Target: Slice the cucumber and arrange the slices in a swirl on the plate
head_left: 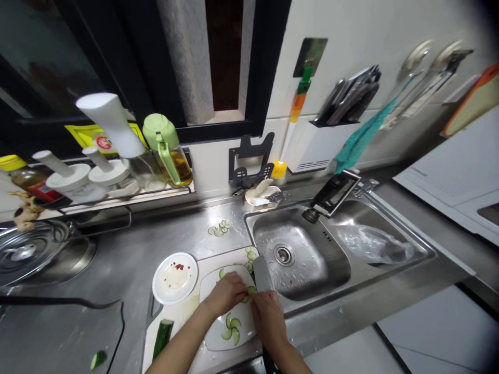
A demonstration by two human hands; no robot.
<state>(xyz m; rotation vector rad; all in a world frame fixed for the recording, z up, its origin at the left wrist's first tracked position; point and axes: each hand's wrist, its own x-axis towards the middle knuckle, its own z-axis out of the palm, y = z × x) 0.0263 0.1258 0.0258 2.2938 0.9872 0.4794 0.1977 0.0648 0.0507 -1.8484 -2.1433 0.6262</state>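
My left hand (231, 291) reaches over a white square plate (218, 338), its fingers closed at a small cucumber slice (251, 290). My right hand (270, 316) meets it at the plate's right edge, fingers pinched at the same slice. Curved cucumber slices (232, 328) form a pinwheel on the near part of the plate, and others lie partly hidden under my left hand. A broad grey knife blade (263, 273) lies beyond my right hand, beside more cucumber slices (251, 254). All this rests on a pale cutting board (189, 306).
A round white plate (175, 278) with red bits sits left, near a cut cucumber (162, 336) and a cucumber end (98, 358). Thin slices (220, 228) lie on the steel counter. The sink (307, 254) is on the right; a condiment rack (117, 200) hangs at the back left.
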